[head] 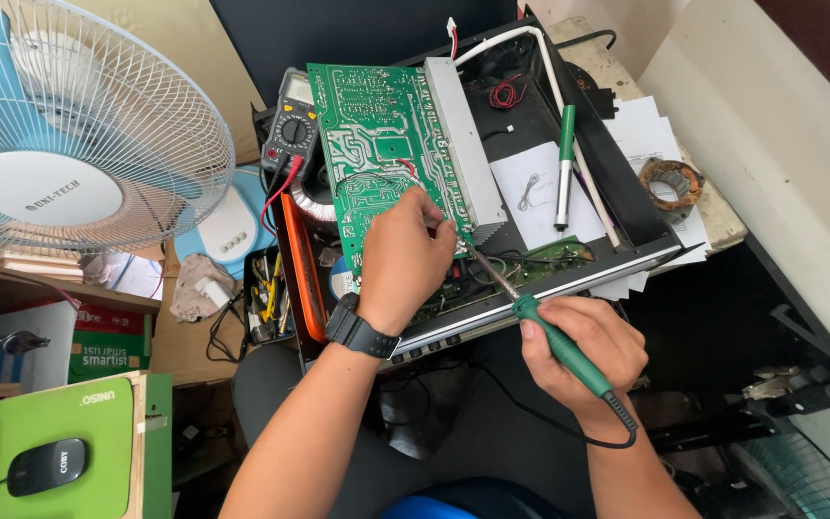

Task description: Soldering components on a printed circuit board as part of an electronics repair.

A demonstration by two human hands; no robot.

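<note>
A green circuit board (377,144) with a grey metal heat sink (458,144) along its right side is tilted up out of an open black device case (617,183). My left hand (401,259), with a black watch on the wrist, rests on the board's lower edge and steadies it. My right hand (583,351) grips a green-handled soldering iron (554,341). Its metal tip points up-left to the board's lower right corner, close to my left fingers. The iron's black cord loops under my right wrist.
A second green tool (565,163) lies on white paper inside the case. A multimeter (292,120) sits behind the board. A fan (69,125) stands at left, a tool tray (269,293) beside the case, a wire coil (671,183) at right, a mouse (45,466) at lower left.
</note>
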